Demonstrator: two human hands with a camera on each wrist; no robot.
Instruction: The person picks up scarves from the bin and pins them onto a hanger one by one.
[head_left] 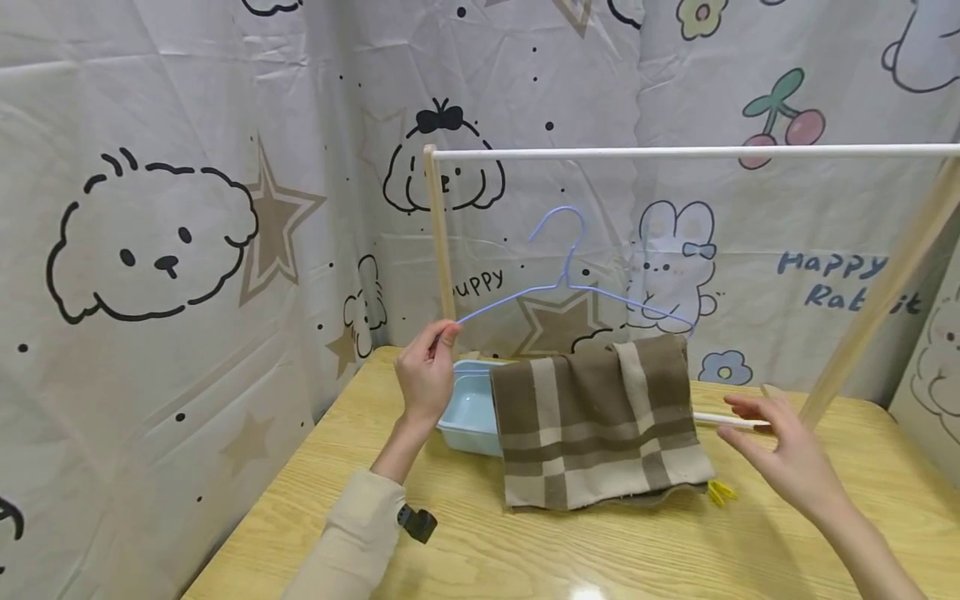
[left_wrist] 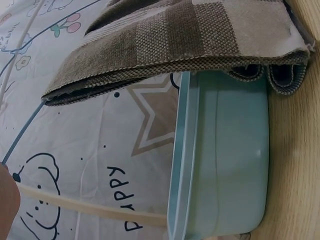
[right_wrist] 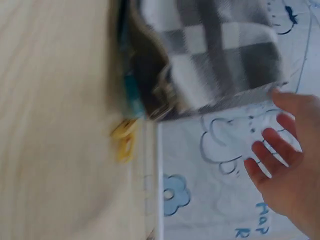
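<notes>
A blue wire hanger (head_left: pixel 525 293) is held up by its left corner between the thumb and fingers of my left hand (head_left: pixel 426 375). Over its lower bar hangs a brown and beige checked cloth (head_left: pixel 592 425), folded in layers; its bottom edge is just above the table or touching it, I cannot tell which. To the right of the cloth, my right hand (head_left: pixel 780 454) is in the air with fingers spread and nothing in its grasp. In the right wrist view the right thumb (right_wrist: pixel 295 102) is close to the cloth's edge.
Behind the cloth stands a light blue plastic basin (head_left: pixel 468 417). A yellow clip (head_left: pixel 722 492) lies on the wooden table (head_left: pixel 450 542). A rack with wooden posts and a white top rod (head_left: pixel 675 152) spans the back, before a printed curtain.
</notes>
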